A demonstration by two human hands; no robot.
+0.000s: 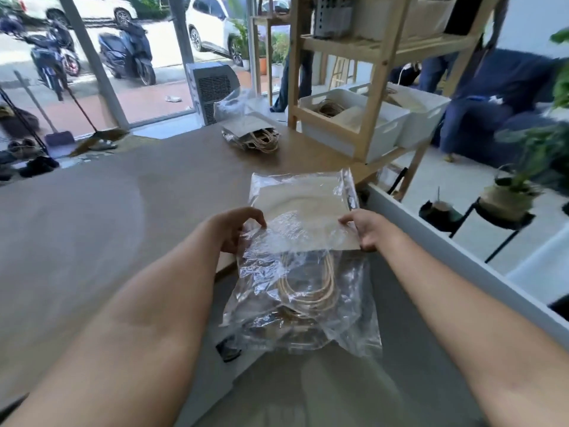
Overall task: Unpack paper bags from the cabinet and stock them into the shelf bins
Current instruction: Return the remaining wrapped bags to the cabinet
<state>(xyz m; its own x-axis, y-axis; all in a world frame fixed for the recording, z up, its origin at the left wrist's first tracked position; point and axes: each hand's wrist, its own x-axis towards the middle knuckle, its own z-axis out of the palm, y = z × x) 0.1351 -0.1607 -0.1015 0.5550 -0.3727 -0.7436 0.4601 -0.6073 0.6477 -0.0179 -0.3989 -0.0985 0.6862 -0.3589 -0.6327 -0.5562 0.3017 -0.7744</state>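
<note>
Table (92,211) brown, wide; wooden shelf (375,87) at far edge; glass front.

Both forearms are bare, with no sleeves in view. The left hand (238,229) and right hand (368,229) wear no gloves, rings, watch or bracelets.

The count of paper bags (303,208) cannot be determined through the crinkled plastic wrap (304,291). Fingertips of the left hand (238,226) are covered by wrap. Contents of the white bins (351,124) are partly masked by the wooden shelf (374,97) post.
</note>
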